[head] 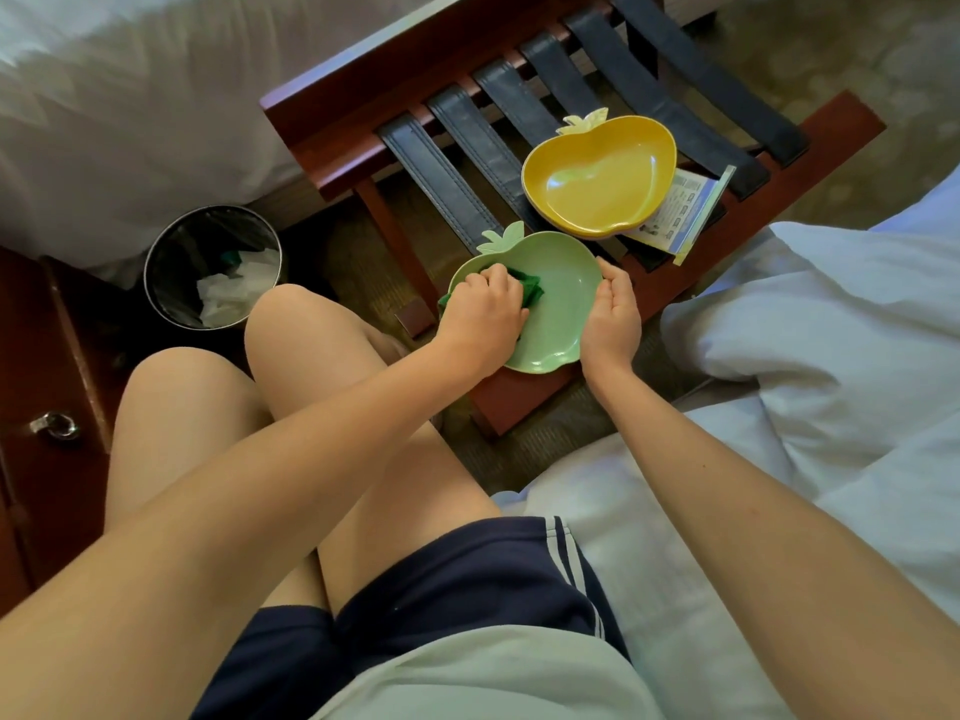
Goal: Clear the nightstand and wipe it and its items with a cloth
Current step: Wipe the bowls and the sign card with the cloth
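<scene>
A person seated on the edge of a white bed (810, 324) cleans a green apple-shaped dish (566, 298) over the near rail of a wooden luggage rack (337, 127). The left hand (483, 314) is clenched around a dark green cloth (527, 293) and presses it into the dish's bowl, while the right hand (610, 317) cups the dish's right rim, fingers curled against its edge. Just beyond, a yellow apple-shaped dish (597, 184) sits on the rack's dark straps, partly covering a printed leaflet (675, 215). A black lined waste bin (176, 262) holding crumpled paper stands on the floor to the left, beside the dark wooden nightstand (57, 356) with its metal knob (54, 426).
</scene>
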`<state>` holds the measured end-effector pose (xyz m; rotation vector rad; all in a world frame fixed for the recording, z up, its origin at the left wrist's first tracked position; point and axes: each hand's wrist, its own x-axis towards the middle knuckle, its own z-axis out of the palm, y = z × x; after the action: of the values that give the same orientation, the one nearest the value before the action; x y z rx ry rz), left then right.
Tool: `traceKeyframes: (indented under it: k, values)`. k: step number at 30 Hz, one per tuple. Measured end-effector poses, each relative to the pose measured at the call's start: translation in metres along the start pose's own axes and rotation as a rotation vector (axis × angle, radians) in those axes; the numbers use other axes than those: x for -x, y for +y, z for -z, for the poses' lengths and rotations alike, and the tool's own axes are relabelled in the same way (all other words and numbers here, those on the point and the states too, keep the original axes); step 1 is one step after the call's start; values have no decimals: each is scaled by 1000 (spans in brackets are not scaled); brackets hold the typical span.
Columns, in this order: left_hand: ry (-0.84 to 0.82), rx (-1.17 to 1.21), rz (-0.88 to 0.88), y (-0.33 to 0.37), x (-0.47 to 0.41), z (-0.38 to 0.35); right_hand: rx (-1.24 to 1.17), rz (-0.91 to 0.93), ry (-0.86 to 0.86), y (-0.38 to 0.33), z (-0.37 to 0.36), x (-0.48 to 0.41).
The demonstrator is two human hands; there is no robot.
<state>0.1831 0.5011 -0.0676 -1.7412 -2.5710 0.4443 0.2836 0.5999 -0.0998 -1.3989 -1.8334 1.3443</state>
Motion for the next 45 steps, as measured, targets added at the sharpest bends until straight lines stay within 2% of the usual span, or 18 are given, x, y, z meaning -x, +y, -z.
traceKeyframes:
  k: [8,11,13,17,20,25,28,30,35,38,40,43,45]
  values:
    - [-205,5,95,17,-4,26,-69,-38,35,-3,-2,1]
    - [-191,54,108,29,5,22,-63,-29,39,-2,-2,0]
    - [-98,97,-14,29,15,16,-62,-16,36,-2,-2,-1]
    - [96,259,-384,8,16,1,-52,12,-22,0,0,-5]
    - [99,328,-507,9,3,-8,-58,34,-44,3,2,-6]
    - [129,394,-451,6,-13,-18,-74,17,-47,2,2,-6]
    - [103,411,-305,2,-25,-11,-68,18,-53,1,4,-6]
    - [113,374,-223,-1,-31,-9,-61,12,-57,0,4,-5]
    - [145,243,-211,-7,-21,-20,-50,5,-52,0,4,-7]
    - [162,290,-312,-22,-11,-24,-54,0,-54,-1,4,-8]
    - [172,297,-440,-37,-9,-25,-64,-4,-43,-2,3,-7]
    - [69,380,-657,-45,-7,-19,-74,-4,-33,-1,2,-7]
    - [19,420,-737,-36,-8,-17,-70,5,-42,1,3,-8]
